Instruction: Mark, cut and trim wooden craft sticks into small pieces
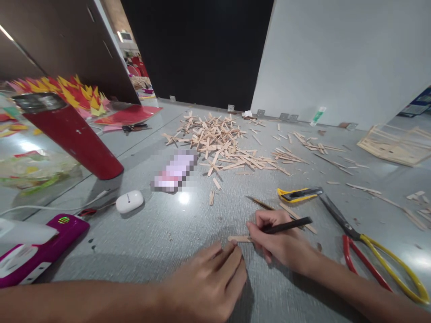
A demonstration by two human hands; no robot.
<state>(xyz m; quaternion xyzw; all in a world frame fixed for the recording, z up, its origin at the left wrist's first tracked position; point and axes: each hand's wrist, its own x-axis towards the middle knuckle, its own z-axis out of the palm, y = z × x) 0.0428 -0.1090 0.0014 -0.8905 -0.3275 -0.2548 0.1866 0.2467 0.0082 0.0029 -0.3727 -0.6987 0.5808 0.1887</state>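
Before me on the grey table lies a short wooden stick. My left hand is closed, with its bent fingertips pressing on the near edge of the stick. In a closed pinch, my right hand grips a slim black pen, its tip hidden behind the fingers. That hand rests over the stick's right end. Just beyond the right hand lie a thin brush-like tool and another flat wooden stick. A yellow utility knife and red-and-yellow-handled scissors are to the right.
A heap of wooden sticks spreads across the back. A phone, white earbud case, red flask and purple device stand or lie leftward. At far right sits a wooden stick frame. Upright panels edge the table.
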